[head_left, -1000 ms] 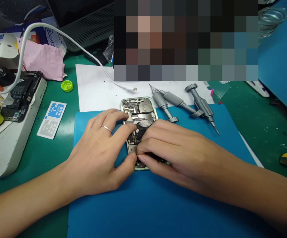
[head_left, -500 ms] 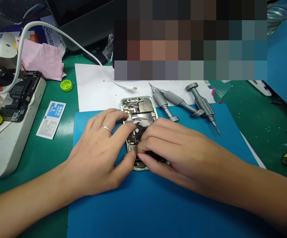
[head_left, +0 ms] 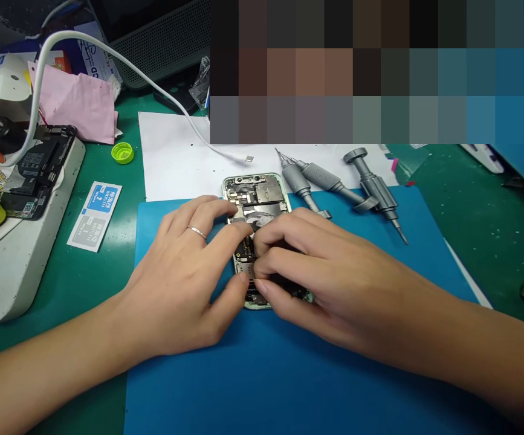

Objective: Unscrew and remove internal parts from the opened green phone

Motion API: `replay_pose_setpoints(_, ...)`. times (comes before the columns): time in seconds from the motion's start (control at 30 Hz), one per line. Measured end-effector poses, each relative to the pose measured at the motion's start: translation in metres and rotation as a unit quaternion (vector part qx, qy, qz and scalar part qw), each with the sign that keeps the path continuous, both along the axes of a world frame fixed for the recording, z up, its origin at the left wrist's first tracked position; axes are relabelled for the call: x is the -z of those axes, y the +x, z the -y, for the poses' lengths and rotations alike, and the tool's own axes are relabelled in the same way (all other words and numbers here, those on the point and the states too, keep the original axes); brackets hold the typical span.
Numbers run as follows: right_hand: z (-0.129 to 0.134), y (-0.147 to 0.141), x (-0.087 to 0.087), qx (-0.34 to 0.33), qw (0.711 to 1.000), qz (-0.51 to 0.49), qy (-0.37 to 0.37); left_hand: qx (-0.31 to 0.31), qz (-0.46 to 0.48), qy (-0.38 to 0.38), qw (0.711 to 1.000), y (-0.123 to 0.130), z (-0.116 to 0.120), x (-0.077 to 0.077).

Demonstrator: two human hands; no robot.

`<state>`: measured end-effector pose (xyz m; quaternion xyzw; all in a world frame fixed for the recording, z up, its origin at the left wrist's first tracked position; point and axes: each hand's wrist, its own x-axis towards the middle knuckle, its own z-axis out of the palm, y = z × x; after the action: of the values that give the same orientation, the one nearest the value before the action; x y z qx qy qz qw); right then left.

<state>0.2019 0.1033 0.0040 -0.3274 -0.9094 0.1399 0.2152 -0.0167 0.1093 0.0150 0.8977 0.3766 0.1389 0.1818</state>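
An opened smartphone (head_left: 268,190) with a pale green frame lies face up on the blue mat (head_left: 225,386), its circuit boards and metal shields showing. My left hand (head_left: 189,266), with a ring on one finger, holds the phone along its left side; fingertips touch the upper left edge and inside, the thumb the lower left. Over the phone's lower right, my right hand (head_left: 307,266) has its fingers curled and closed, with thumb and fingertips low against the inner parts. What those fingertips pinch, if anything, is hidden. The hand also covers most of the battery area.
Beyond the phone lie several grey screwdrivers (head_left: 375,187) and a white cable (head_left: 162,90) ending on white paper (head_left: 171,157). To the left are a wipes packet (head_left: 95,216), a green cap (head_left: 122,153) and another opened phone (head_left: 39,175) on a white box (head_left: 26,284).
My right fingers have shifted slightly over the phone, and less of the dark and silvery part beneath them shows. My left hand keeps its hold. The whole view has shifted a little.
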Motion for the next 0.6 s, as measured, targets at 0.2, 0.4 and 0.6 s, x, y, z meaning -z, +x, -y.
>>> replay_pose_setpoints(0.2,-0.0011,0.0015,-0.0009,-0.006,1.000,-0.003,0.002,0.008,0.001,0.004,1.000,-0.0011,-0.0006,0.0015)
replay_pose_setpoints(0.4,-0.0005,0.0017,0.0003,-0.007,1.000,-0.004,0.000,0.004,0.008,0.005,1.000,0.0002,-0.0011,0.0026)
replay_pose_setpoints(0.6,-0.0003,0.0018,0.0008,-0.010,1.000,-0.005,0.001,0.008,0.020,0.005,1.000,0.0002,-0.0016,0.0022)
